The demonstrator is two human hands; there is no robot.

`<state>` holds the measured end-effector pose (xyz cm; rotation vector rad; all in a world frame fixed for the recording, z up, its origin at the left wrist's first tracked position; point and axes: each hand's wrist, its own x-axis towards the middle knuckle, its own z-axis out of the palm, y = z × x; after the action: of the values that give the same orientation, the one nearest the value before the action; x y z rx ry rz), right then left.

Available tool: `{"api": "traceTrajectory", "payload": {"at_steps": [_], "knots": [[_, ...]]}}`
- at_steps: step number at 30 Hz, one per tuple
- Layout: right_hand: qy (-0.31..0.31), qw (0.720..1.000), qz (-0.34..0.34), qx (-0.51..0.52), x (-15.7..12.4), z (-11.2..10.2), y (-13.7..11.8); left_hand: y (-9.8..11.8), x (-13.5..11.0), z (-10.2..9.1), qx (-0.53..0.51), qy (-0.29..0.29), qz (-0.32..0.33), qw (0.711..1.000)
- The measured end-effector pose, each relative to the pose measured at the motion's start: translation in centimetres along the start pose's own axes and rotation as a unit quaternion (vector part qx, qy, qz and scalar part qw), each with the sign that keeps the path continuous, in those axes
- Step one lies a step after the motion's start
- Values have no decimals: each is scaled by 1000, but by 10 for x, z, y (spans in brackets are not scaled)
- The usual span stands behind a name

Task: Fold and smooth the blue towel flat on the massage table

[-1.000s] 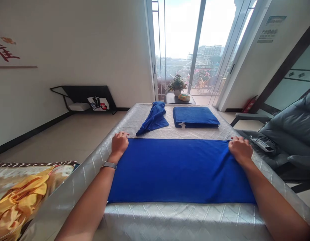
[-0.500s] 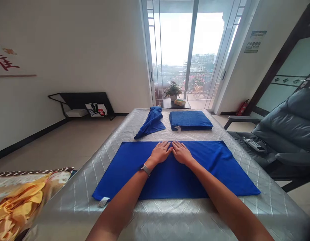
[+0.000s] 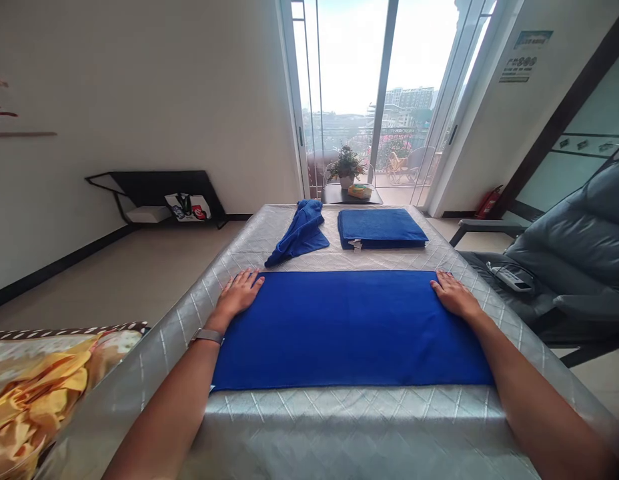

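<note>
A blue towel (image 3: 349, 330) lies spread flat across the silvery quilted table cover (image 3: 359, 407). My left hand (image 3: 240, 291) rests flat at its far left corner, fingers stretched out, a watch band on the wrist. On the far right corner my right hand (image 3: 455, 293) lies palm down with its fingers extended. Neither hand grips the cloth. The towel's left and right edges are partly hidden under my hands and forearms. Beyond it are a crumpled blue towel (image 3: 300, 233) on the left and a stack of folded blue towels (image 3: 382, 228) with white tags on the right.
A grey armchair (image 3: 579, 253) holding a white power strip (image 3: 510, 277) stands right of the table. Yellow cloth (image 3: 44, 393) lies at lower left. Past the far edge, a small table bears a potted plant (image 3: 346, 167). A black shelf (image 3: 162, 193) stands by the left wall.
Both hands have slid apart from the towel's far middle out to its far corners. The creases on its right side look smoother. The view has tilted down slightly.
</note>
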<state>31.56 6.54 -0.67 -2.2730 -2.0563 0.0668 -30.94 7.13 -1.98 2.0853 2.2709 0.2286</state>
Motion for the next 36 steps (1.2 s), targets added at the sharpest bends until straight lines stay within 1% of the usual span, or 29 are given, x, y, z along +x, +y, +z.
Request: {"api": "traceTrajectory", "payload": {"at_steps": [2,8,15,23,26,32,36], "knots": [[6,1000,5,4,2,2,5,-2,0,0,-1,-6,-9,1000],[5,1000,17,13,7,5,8,6,-3,-5,17,-5,-16,1000],[12,1000,18,13,12,11,17,7,-5,-10,21,-14,-18,1000],[28,1000,12,7,17,19,22,7,-6,-6,6,15,-9,1000],[25,1000,12,5,19,21,24,7,-5,-4,3,21,-9,1000],[6,1000,17,0,17,17,21,2,-2,0,-2,31,6,1000],[-1,1000,22,2,14,12,18,-1,-2,-1,-4,59,19,998]]}}
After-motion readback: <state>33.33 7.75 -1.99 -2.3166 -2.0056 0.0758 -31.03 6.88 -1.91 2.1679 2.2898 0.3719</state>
